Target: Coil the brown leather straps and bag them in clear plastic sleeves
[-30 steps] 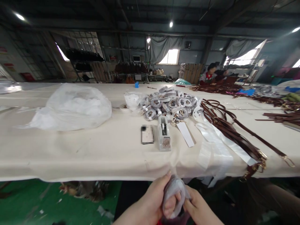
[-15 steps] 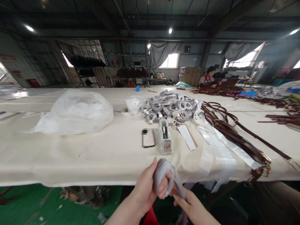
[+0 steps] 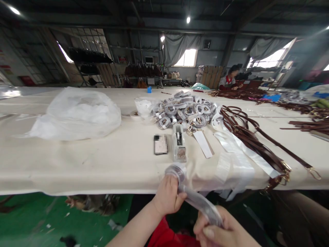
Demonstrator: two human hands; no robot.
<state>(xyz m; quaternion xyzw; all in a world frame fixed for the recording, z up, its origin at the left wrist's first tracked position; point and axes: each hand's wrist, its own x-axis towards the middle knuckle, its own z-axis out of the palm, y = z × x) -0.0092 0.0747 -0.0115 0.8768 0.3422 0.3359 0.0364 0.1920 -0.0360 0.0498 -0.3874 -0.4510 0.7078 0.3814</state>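
While the coil [image 3: 169, 168] lies at the near edge of the worktop [image 3: 115, 166], the left hand [image 3: 167, 195] has its grip closed on the coil's near side, and the right hand [image 3: 223, 228] pinches the trailing wrapped strip [image 3: 200, 203] between thumb and fingers, nearer the body and beyond the edge. The step in hand appears to be coiling; a further turn would call for a steady left grip and a flat, lightly taut strip. Whether the coil bears on the surface or sits just above it cannot be told.

Just beyond the coil stands a clear tape dispenser [image 3: 179, 152], a roll [image 3: 179, 138] seated in its slot, with a phone-like object [image 3: 160, 145] to its left. A white card [image 3: 203, 144] and pale film strips [image 3: 240, 159] lie to its right, beside brown straps [image 3: 253, 144] with metal clasps. Farther back, wrapped coils [image 3: 185, 111] form an open heap. A large translucent bag [image 3: 77, 118] encloses soft white material; a smaller clear bag [image 3: 144, 107] also holds something white, its nature unclear. At the far side, a co-worker [image 3: 228, 81] is seated near more straps.
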